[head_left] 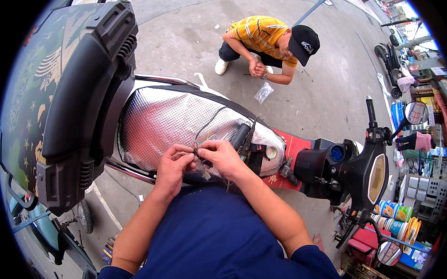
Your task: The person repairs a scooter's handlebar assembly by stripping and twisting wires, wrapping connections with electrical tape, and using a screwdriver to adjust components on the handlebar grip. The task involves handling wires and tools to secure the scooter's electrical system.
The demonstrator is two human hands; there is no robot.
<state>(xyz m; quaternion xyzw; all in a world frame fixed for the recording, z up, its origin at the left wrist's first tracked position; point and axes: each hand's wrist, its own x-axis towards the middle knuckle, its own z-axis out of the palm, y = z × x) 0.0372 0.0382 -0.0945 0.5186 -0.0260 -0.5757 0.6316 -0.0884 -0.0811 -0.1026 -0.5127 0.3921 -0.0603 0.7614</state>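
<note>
My left hand [173, 168] and my right hand [222, 158] meet over the scooter seat, thumbs and fingertips pinched together. Between them is the end of a thin black wire [202, 130], which curves away across the silver quilted seat cover [168, 113]. The small dark piece at the fingertips is too tiny to make out fully. Some fine wires show beside my right hand. Just right of it a black cylinder [240, 135] lies on the cover among dark tools. A pale round roll [271, 152] sits at the seat's front end.
A black and camouflage top box [82, 100] rises at left. The scooter's handlebar [372, 169] and mirrors stand at right, above a red footboard [294, 148] with a dark tool [287, 172]. Across the seat a person [263, 47] squats near a clear plastic bag [263, 92]. Stocked shelves line the far right.
</note>
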